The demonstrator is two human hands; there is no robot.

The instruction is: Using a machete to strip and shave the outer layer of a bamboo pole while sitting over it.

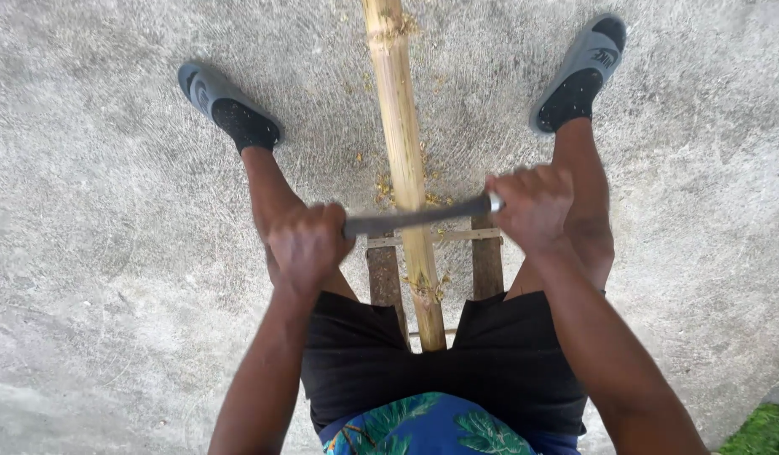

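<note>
Head view, looking straight down: bamboo pole (404,160) is the landmark, running from between the person's thighs up and out of the top edge, slightly tilted left toward the top. Near end sits in the gap of the black shorts (507,354). Pole rests on a low wooden stool (487,263), whose dark slats show on both sides of it, with a pale cross strip underneath. Dark metal blade (414,217) lies across the pole, touching its top surface and tilted a little, right end higher. Left hand (307,246), left of the pole, is closed in a fist around the blade's left end. Right hand (531,205), right of the pole, is closed around the other end; a short silvery bit of the tool shows just at that fist. Both fists knuckles-up, forearms coming in from the bottom edge. Pale shavings (388,187) scattered on the floor close to the pole, most of them just above the blade line; frayed fibres on the pole at its node below the blade. Grey slide sandals with black socks: left foot (229,105) well left of the pole, right foot (579,76) well right of it. Rough grey concrete floor (111,253) all round; patch of green at bottom right corner.
</note>
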